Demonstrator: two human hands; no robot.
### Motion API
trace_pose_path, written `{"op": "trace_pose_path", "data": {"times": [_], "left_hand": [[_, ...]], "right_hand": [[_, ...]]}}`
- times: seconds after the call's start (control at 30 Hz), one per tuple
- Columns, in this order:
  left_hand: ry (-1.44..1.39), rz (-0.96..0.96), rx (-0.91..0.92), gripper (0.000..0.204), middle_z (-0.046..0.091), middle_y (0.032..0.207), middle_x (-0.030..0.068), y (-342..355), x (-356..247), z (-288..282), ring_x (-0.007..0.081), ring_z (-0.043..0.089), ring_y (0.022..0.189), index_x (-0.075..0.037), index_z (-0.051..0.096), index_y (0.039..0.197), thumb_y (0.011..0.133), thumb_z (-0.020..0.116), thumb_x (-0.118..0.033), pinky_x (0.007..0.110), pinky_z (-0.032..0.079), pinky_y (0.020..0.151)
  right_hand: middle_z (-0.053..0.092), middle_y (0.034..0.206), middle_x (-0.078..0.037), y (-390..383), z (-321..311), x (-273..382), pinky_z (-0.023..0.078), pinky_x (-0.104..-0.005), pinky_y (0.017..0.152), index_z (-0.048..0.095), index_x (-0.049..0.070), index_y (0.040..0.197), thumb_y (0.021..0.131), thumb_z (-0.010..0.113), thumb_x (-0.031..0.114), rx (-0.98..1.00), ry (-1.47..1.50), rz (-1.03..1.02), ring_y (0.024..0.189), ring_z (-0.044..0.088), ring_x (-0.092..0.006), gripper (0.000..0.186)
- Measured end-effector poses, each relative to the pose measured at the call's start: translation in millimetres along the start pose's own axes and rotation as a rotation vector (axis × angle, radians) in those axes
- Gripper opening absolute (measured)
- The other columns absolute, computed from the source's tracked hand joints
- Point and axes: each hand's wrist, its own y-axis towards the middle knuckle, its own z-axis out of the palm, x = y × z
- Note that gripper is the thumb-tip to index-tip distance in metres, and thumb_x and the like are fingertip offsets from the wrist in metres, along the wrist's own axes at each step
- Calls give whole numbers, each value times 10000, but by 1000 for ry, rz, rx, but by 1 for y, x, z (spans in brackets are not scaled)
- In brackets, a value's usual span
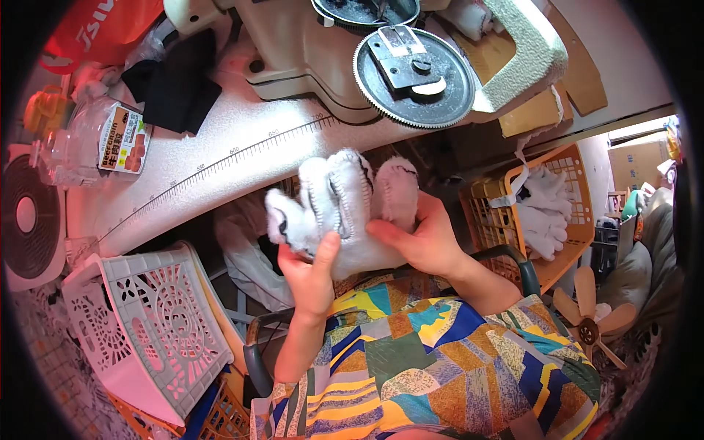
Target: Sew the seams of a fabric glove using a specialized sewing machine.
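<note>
Both my hands hold up a fluffy white glove (370, 248) above my lap, its fingers pointing away from me. Dark stitching runs along the seams between the glove's fingers. My left hand (312, 275) grips the left side, thumb lying on the front of the fabric. On the other side, my right hand (425, 238) pinches the glove below its rightmost finger, thumb in front and the other fingers behind. Just beyond stands a beige machine (293, 55) with a toothed black disc (414, 77).
An orange basket (579, 213) with white gloves (543, 209) stands right. At left are a white plastic crate (158, 323), a clear jar (81, 150) and a black cloth (180, 88) on the ruler-marked white table (242, 139). A fan (587, 323) is at lower right.
</note>
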Motion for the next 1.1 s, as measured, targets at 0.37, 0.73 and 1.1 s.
{"op": "trace_pose_path", "data": {"times": [0.37,0.73,1.1], "left_hand": [[-254,-38,-169,492,494,1380,114,22,-28,-10,225,503,1231,-9,380,1411,971,522,-176,382,379,1056],[303,345,-193,941,229,1448,170,-38,15,-12,291,320,1274,15,157,1431,790,713,-392,426,312,1016],[837,576,-96,393,499,1065,148,-81,24,-9,296,503,1043,3,533,1016,659,444,143,333,386,951]], "right_hand": [[434,1358,-206,-54,-16,-53,520,-370,855,618,147,1241,746,727,95,161,-709,-683,1047,590,-337,509],[525,1055,-120,-56,-11,-34,467,-328,755,738,83,885,664,730,62,-145,-410,-537,890,554,-260,222],[566,978,-100,-71,4,-48,455,-286,712,679,5,959,719,713,23,-95,-299,-428,857,573,-210,243]]}}
